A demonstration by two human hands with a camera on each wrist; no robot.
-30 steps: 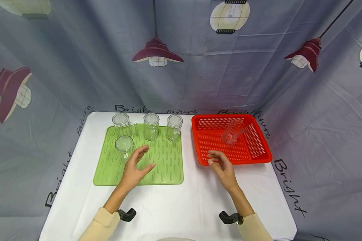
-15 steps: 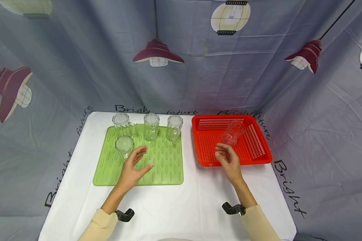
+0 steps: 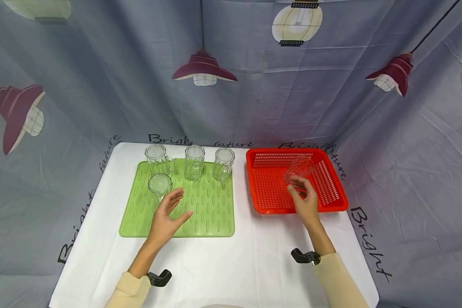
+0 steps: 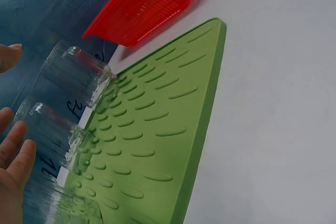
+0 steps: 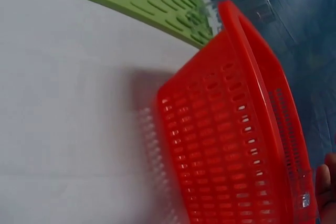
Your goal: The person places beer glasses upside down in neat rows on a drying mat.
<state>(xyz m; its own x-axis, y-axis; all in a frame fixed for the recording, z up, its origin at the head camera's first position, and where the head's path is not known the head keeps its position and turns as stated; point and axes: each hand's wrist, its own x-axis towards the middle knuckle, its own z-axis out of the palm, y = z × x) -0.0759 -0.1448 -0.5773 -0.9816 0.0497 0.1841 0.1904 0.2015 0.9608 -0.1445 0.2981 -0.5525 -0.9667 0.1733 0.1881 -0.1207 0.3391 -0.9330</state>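
My left hand hovers above the green mat with thumb and fingers spread, holding nothing. Just beyond its fingers a glass mug stands on the mat. Over the front of the red basket, my right hand has its fingers loosely bent, and nothing shows gripped in them. Its fingertips overlap the near end of a clear glass mug lying tilted in the basket. In the right wrist view only a few fingers show, beyond the basket rim.
Along the mat's back edge stand a handled glass mug, a second mug and a third mug. A white cloth covers the table. A grey patterned curtain rises behind and at both sides.
My right hand has moved right and forward, from the basket's front left rim to over its inside, up to the mug. My left hand has drifted slightly left.
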